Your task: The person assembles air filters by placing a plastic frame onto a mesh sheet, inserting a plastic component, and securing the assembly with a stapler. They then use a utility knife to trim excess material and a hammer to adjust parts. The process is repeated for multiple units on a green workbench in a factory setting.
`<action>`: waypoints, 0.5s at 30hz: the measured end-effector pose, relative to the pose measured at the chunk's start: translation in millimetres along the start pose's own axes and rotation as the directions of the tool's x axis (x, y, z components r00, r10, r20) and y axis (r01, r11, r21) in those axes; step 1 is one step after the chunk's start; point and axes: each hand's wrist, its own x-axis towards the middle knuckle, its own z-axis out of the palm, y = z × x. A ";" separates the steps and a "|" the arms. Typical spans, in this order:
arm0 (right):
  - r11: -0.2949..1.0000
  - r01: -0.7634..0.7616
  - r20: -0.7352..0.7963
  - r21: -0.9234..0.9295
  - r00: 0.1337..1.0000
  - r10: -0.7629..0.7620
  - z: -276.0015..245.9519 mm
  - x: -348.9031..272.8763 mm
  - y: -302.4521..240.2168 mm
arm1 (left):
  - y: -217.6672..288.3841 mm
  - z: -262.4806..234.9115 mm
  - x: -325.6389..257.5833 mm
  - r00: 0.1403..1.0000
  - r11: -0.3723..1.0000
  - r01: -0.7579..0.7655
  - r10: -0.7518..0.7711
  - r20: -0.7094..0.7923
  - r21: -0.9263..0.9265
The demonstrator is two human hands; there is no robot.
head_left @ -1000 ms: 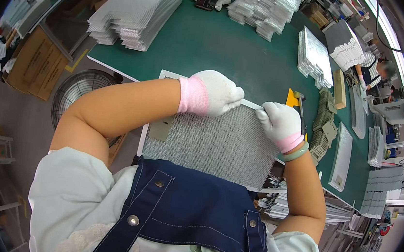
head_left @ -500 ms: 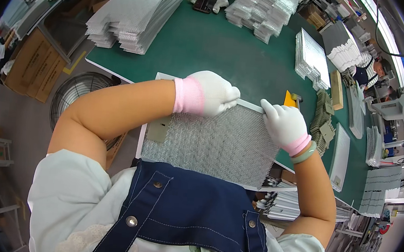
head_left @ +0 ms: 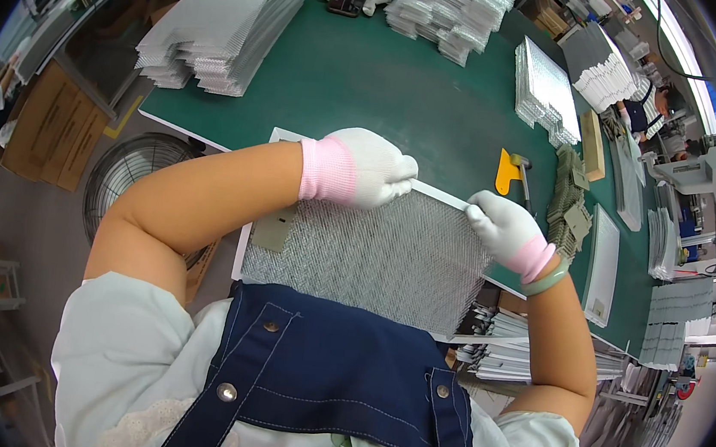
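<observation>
A rectangular mesh filter panel [head_left: 372, 259] of silvery metal in a pale frame leans from the green table's near edge toward my apron. My left hand [head_left: 370, 169], in a white glove with a pink cuff, is closed on the middle of its far frame edge. At the far right corner, my right hand [head_left: 505, 231], gloved alike, has its fingers curled over the frame. A flat greyish plate [head_left: 273, 231] lies at the panel's left side, partly under my left forearm. My fingertips are partly hidden.
Stacks of mesh sheets stand on the green table [head_left: 370, 95]: far left [head_left: 232, 13], far middle [head_left: 451, 13] and right [head_left: 547, 91]. Right of my right hand lie a yellow scraper [head_left: 505, 170], a mallet [head_left: 524, 177] and greenish-grey plates [head_left: 569, 201]. A floor fan [head_left: 134, 172] stands left.
My right hand has moved slightly down at the panel's corner, and its raised finger has curled in. The yellow scraper and mallet show more fully. My left hand keeps its hold.
</observation>
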 end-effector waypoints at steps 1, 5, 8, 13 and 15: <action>0.987 0.050 -0.095 -0.152 0.993 -0.065 4.6 -1.6 0.2 | -0.9 0.5 -1.2 1.000 1.000 0.005 -0.005 -0.012 -0.002; 0.894 0.095 -0.350 -0.438 0.898 -0.266 34.7 -10.4 -3.1 | -0.1 -5.8 -2.5 0.998 0.995 0.039 -0.035 0.051 -0.087; 0.970 0.059 -0.379 -0.236 0.914 -0.147 40.3 -11.3 4.6 | 6.8 -15.2 5.7 0.976 0.982 0.127 -0.098 0.195 -0.140; 0.992 -0.023 -0.264 -0.121 0.964 -0.010 32.9 -12.4 0.5 | 2.5 -15.1 13.1 0.947 0.970 0.173 -0.117 0.299 -0.171; 0.991 -0.119 -0.080 -0.064 0.990 0.114 24.2 -14.2 -2.4 | 3.4 -11.5 13.5 0.952 0.979 0.134 -0.083 0.294 -0.155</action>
